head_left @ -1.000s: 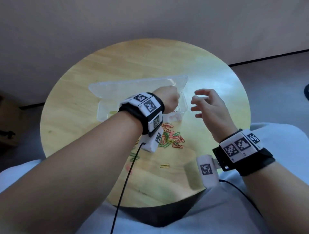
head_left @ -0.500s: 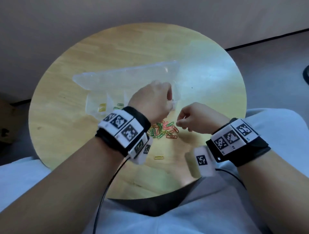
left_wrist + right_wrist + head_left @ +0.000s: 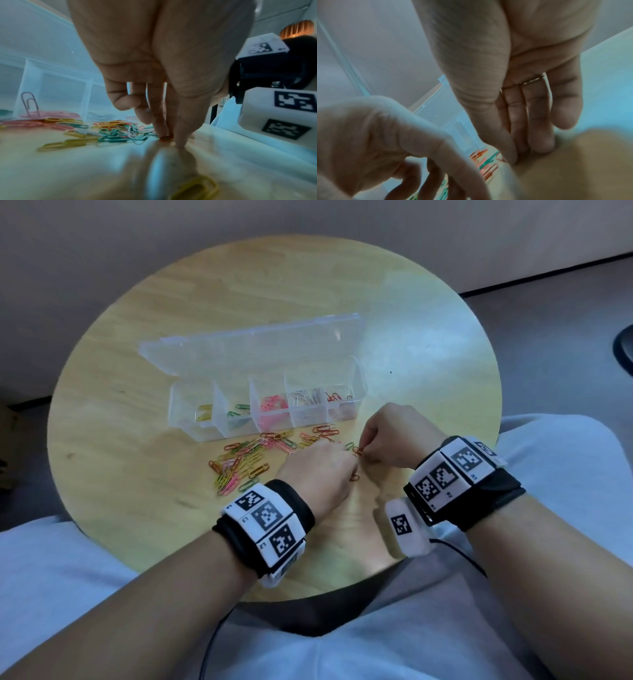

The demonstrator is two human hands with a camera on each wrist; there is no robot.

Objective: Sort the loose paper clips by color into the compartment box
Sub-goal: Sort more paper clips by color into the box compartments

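Note:
The clear compartment box (image 3: 274, 419) lies open on the round table, lid folded back; its compartments hold yellow, green, pink, silver and red clips. Loose paper clips (image 3: 250, 460) of mixed colours lie just in front of it. My left hand (image 3: 346, 470) is down on the table at the pile's right end, thumb and fingertips pinching an orange clip (image 3: 166, 138). My right hand (image 3: 364, 451) is close beside it, fingers curled, pinching another orange clip (image 3: 357, 451) against the table. In the right wrist view its fingertips (image 3: 539, 146) press down next to red clips (image 3: 500, 158).
The wooden table (image 3: 137, 508) is small and round, with its near edge at my lap. A lone yellow clip (image 3: 197, 189) lies right under my left wrist. Floor and wall surround the table; a dark object (image 3: 623, 350) sits at the far right.
My left hand has drawn back from over the box down to the loose clips. My right hand dropped from mid-air, closed its fingers and now pinches at a clip beside the left.

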